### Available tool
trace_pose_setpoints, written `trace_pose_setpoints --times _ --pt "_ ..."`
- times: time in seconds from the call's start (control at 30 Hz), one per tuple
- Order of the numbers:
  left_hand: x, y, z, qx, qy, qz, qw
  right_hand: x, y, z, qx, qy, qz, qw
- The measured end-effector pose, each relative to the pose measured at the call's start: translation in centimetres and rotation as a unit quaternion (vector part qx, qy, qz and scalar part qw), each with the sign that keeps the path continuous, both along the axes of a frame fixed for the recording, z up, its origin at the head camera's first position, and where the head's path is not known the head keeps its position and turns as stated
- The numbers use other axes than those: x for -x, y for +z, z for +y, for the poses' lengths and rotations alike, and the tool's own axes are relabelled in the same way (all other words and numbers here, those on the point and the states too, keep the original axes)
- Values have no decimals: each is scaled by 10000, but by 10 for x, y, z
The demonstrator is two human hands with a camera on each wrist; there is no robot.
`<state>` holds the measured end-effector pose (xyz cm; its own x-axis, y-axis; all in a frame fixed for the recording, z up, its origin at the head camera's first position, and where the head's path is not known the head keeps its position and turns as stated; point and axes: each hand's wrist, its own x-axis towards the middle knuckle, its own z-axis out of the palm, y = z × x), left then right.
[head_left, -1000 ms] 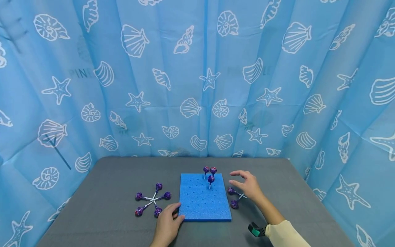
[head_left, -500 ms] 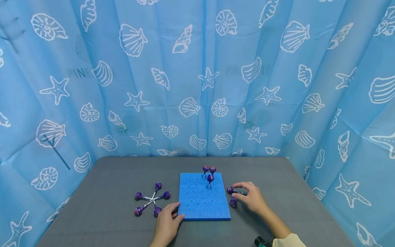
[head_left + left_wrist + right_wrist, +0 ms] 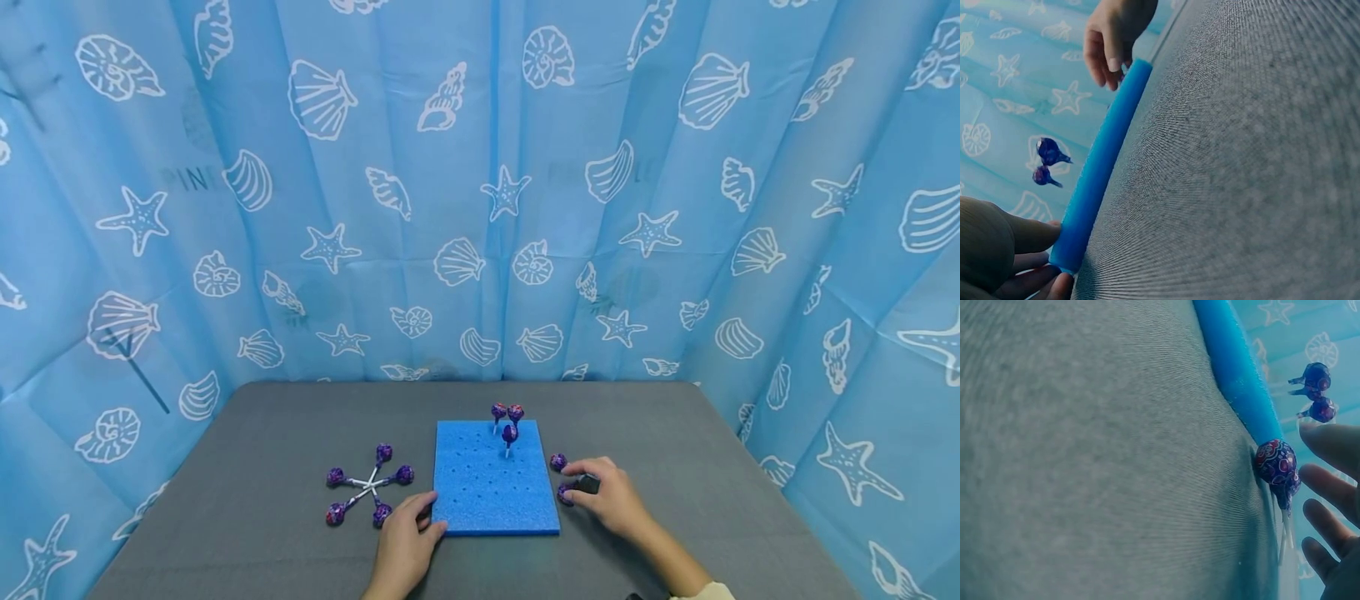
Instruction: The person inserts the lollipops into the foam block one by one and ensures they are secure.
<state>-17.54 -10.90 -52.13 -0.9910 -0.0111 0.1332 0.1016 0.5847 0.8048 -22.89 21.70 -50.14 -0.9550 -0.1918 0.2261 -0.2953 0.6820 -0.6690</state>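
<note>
A blue foam board (image 3: 480, 512) with small holes lies mid-table; three purple-wrapped lollipops (image 3: 509, 433) stand in its back right part. My left hand (image 3: 406, 542) holds the board's front left corner between thumb and fingers, also seen in the left wrist view. Right of the board lie two more lollipops, the farther one (image 3: 558, 462) and the nearer one (image 3: 566, 493). Over their sticks my right hand (image 3: 611, 498) reaches with thumb and fingers apart, hiding the sticks. In the right wrist view, its fingers (image 3: 1329, 487) are spread beside a lollipop (image 3: 1275, 461), gripping nothing visible.
On the left, several lollipops (image 3: 384, 452) lie in a star with their white sticks (image 3: 369, 484) crossed, close to my left hand. The grey table (image 3: 292, 425) ends at a blue curtain (image 3: 420, 208) with white shell prints.
My right hand has come down and toward the front, from beside the board's back right to the nearer lollipop on the right. The left hand stays at the board's corner.
</note>
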Motion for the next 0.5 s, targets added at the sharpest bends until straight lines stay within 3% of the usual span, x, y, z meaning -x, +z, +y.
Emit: trace_pose_setpoints --times 0.5 --pt "0 -2 0 32 5 107 9999 0 -4 1 -389 332 -38 9987"
